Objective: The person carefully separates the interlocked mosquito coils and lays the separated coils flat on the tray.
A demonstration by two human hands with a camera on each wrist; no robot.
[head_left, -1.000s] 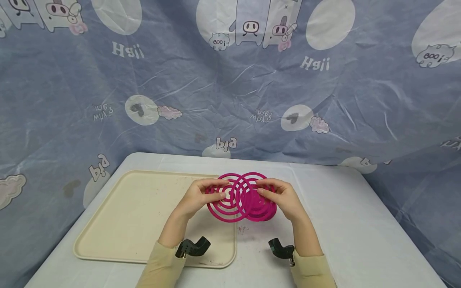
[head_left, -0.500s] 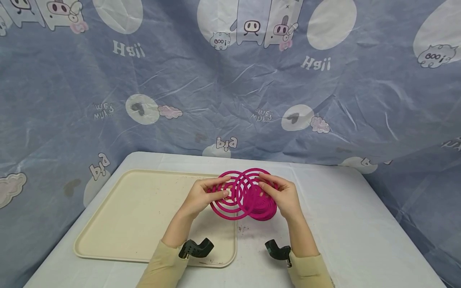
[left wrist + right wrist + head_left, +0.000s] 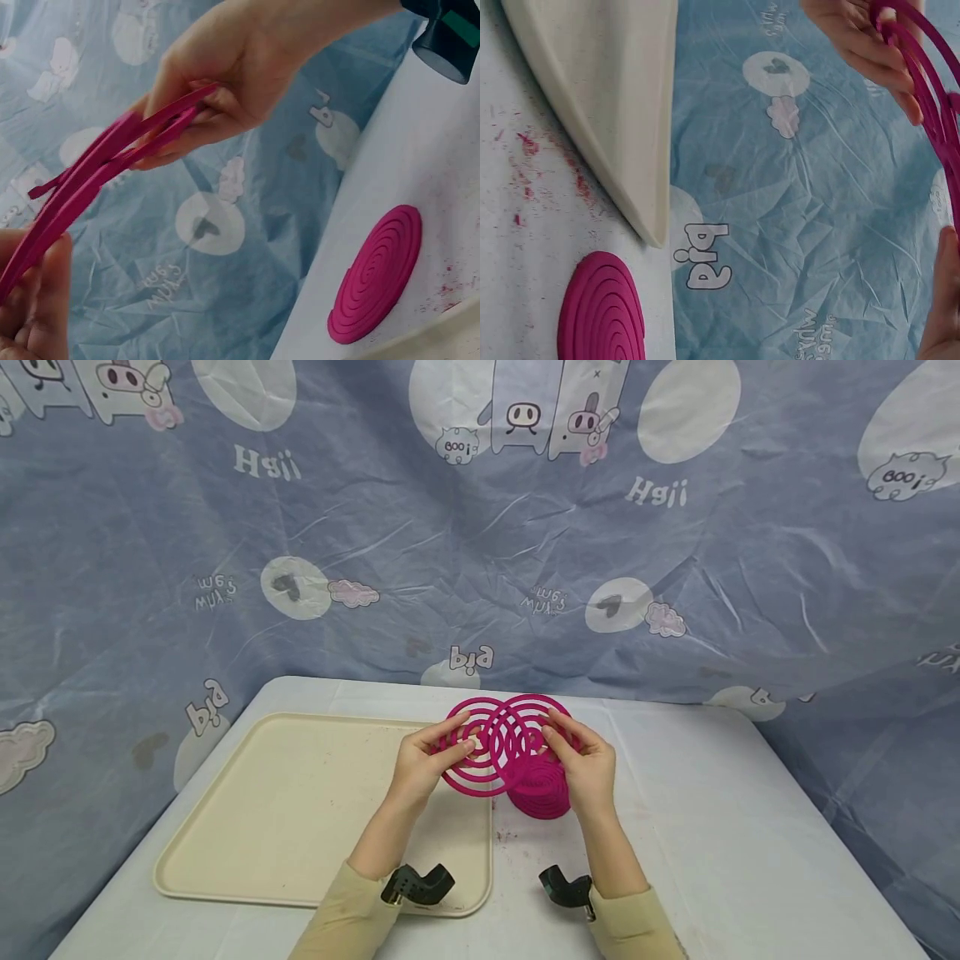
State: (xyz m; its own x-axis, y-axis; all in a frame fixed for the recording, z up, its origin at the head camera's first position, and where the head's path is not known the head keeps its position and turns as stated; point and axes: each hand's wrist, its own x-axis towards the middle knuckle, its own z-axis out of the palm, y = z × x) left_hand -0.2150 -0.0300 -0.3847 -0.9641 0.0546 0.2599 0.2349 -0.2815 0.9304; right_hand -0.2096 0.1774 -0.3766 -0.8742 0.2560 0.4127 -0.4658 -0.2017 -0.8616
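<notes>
Both hands hold up a magenta openwork piece that looks like two overlapping sets of concentric rings. My left hand pinches its left side between thumb and fingers; my right hand pinches the right side. Seen edge-on in the left wrist view, the openwork piece is thin and slightly curved. Whether it is one piece or two, I cannot tell. Below it on the white table lies a flat magenta coil of rings, partly hidden in the head view.
A cream tray covers the table's left half, its right edge close to the coil. Reddish specks dot the white table near the tray. A blue printed cloth hangs behind.
Both hands have lifted the openwork piece upward, off the flat coil on the table. More of that coil now shows beneath it. The tray has stayed put.
</notes>
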